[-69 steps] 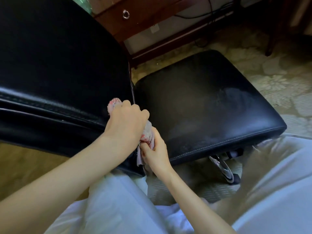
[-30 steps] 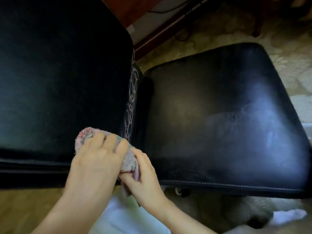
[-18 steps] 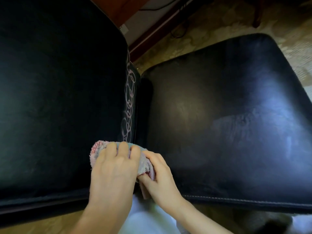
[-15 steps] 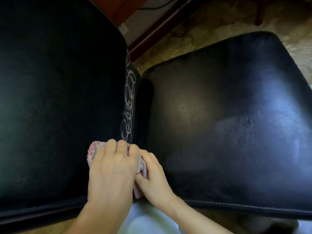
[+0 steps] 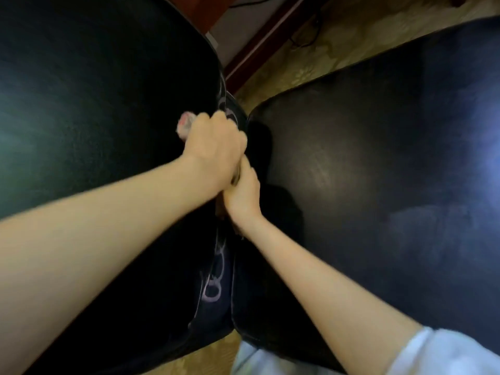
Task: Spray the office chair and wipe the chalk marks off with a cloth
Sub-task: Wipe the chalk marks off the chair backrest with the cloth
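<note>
Your left hand curls round the cloth, pressing it on the chair back's right edge. Your right hand pinches its trailing end. You're mid-wipe. Chalk marks show nearer you, so sweep there next.

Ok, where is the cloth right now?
Head view, centre-left: the cloth is bunched in the left hand against the backrest edge, between chalk marks, right hand just below.

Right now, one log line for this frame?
step: wipe | left hand: grips cloth against backrest edge | right hand: holds cloth tail | chalk marks: loops visible below hands
</note>
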{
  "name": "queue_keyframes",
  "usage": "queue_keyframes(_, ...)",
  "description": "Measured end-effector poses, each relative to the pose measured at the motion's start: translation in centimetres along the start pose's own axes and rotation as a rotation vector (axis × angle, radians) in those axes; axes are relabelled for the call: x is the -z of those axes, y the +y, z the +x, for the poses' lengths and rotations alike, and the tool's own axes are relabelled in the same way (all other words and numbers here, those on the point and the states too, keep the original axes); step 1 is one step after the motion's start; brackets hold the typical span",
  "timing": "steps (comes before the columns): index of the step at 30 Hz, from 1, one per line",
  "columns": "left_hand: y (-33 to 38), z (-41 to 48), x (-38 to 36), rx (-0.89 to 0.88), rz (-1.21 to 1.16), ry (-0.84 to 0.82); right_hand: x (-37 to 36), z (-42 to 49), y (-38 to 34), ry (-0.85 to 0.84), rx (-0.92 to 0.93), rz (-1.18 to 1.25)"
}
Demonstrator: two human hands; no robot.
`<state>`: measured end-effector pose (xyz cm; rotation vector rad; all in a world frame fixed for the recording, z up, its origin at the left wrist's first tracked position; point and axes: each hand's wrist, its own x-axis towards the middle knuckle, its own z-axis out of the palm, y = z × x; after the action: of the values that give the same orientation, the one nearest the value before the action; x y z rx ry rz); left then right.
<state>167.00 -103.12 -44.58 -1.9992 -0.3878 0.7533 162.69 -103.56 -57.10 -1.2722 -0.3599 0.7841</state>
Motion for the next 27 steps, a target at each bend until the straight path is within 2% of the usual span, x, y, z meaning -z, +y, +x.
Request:
queue_keyframes(4,-2.6,4.7,-0.5,-0.036,-0.009,0.148,0.1,7.7,-1.0,0.052,0.049,0.007)
queue_keyframes(7,-3.6,7.9,-0.6,-0.006,-0.010,0.220,0.5,13.0,-1.7,0.073,0.004,0.112)
queue_keyframes(10,-2.8,9.2,-1.3,0.053,0.033,0.235,1.5,14.1,-2.1,0.126,0.035,-0.026)
queue_keyframes(11,-2.4,9.1,-1.7,0.069,0.051,0.237,1.5,13.6,-2.2,0.122,0.010,0.006)
queue_keyframes(13,-1.2,8.6,-2.5,0.089,0.056,0.238,1.2,11.9,-1.5,0.052,0.011,0.068)
queue_keyframes(15,0.1,7.1,-3.3,0.128,0.016,0.214,0.9,9.8,-0.2,0.031,0.051,-0.002)
queue_keyframes(20,4.4,-0.5,-4.4,0.244,-0.129,0.121,0.3,1.9,3.0,-0.098,-0.064,-0.081)
queue_keyframes(27,10.5,-11.3,-3.4,0.212,-0.054,-0.199,3.5,-13.7,2.4,-0.277,-0.189,-0.113)
